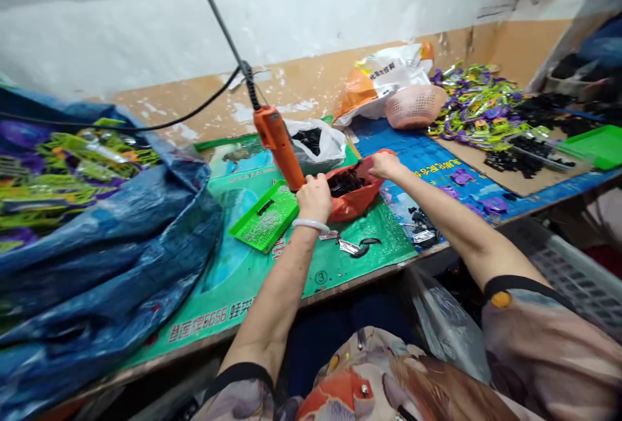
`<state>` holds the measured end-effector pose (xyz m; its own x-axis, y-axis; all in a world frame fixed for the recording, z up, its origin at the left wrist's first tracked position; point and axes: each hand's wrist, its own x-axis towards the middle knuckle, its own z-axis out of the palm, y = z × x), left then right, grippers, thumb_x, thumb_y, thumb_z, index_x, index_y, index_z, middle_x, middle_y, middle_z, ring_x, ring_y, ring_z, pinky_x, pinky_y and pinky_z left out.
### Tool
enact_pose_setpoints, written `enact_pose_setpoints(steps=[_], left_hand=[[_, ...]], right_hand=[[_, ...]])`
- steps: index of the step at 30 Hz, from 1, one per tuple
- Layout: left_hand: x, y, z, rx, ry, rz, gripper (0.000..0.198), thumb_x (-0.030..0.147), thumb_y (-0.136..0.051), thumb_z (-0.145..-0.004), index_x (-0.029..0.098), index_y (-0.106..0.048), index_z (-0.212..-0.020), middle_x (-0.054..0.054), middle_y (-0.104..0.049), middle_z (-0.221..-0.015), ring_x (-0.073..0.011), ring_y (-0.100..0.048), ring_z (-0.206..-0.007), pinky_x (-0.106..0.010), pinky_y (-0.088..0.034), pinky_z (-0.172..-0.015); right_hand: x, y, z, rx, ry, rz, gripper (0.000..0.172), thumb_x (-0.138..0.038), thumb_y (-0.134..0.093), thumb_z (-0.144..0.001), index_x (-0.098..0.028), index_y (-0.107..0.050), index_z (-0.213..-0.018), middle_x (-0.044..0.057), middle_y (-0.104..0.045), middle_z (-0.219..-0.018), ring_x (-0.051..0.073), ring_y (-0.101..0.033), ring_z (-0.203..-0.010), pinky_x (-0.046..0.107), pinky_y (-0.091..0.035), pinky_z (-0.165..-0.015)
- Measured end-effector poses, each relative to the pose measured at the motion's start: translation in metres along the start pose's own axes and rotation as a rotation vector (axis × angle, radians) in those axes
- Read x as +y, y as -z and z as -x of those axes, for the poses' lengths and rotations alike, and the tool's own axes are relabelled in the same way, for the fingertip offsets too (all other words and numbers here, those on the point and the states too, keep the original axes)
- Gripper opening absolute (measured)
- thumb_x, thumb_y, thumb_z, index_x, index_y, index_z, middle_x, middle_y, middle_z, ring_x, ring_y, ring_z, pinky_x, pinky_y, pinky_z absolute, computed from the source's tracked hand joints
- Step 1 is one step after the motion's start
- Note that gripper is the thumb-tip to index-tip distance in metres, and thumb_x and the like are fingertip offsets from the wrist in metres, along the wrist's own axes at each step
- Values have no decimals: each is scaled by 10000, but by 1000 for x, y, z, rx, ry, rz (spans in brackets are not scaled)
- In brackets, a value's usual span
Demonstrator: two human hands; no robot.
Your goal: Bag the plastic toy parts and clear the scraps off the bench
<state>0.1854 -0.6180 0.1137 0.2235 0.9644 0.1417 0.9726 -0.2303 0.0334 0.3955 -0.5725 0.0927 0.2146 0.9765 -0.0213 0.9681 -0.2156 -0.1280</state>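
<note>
A red plastic bag (pixel 354 207) with black plastic parts (pixel 346 181) inside lies on the green sheet of the workbench. My left hand (pixel 315 199) is closed on the bag's left edge, and my right hand (pixel 385 166) grips its right rim. Just behind my left hand hangs an orange electric screwdriver (pixel 279 146) from a cable. To the left is a green mesh tray (pixel 265 223) of small screws. In front of the bag lie a shiny silver-labelled piece (pixel 348 247) and a curved black part (pixel 371 241).
A white bag (pixel 318 155) of black parts stands behind. On the left bulges a blue tarp sack (pixel 111 233) with green and purple plastic pieces. To the right are a pink basket (pixel 416 107), a heap of purple-green pieces (pixel 479 103) and a green tray (pixel 595 146).
</note>
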Motion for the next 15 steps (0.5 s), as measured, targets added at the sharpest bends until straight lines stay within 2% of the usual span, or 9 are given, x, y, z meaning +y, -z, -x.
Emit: enact_pose_setpoints(steps=[2, 4, 8, 12, 15], left_hand=[[-4, 4, 0, 29, -14, 47, 371, 103, -380, -958, 147, -615, -1242, -202, -631, -1217, -315, -691, -1079, -430, -550, -903], [-9, 10, -5, 84, -34, 158, 387, 71, -418, -926, 167, -641, -1228, -175, -652, -1218, -311, -674, -1116, -437, -532, -952], [-12, 25, -28, 199, -55, 571, 445, -11, -497, -817, 148, -677, -1191, -107, -713, -1107, -254, -658, -1126, -392, -494, -1036], [0, 48, -53, 195, 1, 1144, 425, -34, -494, -770, 127, -638, -1136, -54, -697, -971, -140, -685, -814, -269, -568, -797], [13, 70, -62, 171, 43, 1623, 361, -36, -472, -805, 117, -575, -1116, -16, -634, -912, -88, -662, -740, -211, -538, -721]], right_hand=[[11, 3, 4, 58, 15, 109, 335, -176, -572, -897, -66, -705, -1184, 231, -690, -1205, 320, -660, -1145, 350, -513, -932], [18, 10, 9, 113, 37, 164, 365, -165, -565, -881, -64, -691, -1209, 242, -683, -1201, 336, -658, -1131, 381, -514, -935], [24, 40, 16, 221, 82, 173, 397, -152, -568, -876, -36, -648, -1246, 261, -640, -1243, 361, -629, -1157, 439, -499, -975], [31, 80, 22, 361, 123, 87, 412, -256, -562, -949, 11, -606, -1260, 259, -585, -1313, 347, -583, -1218, 458, -458, -1047], [38, 105, 32, 491, 120, 69, 582, -378, -342, -1034, 124, -593, -1185, 289, -525, -1364, 334, -526, -1276, 402, -422, -1036]])
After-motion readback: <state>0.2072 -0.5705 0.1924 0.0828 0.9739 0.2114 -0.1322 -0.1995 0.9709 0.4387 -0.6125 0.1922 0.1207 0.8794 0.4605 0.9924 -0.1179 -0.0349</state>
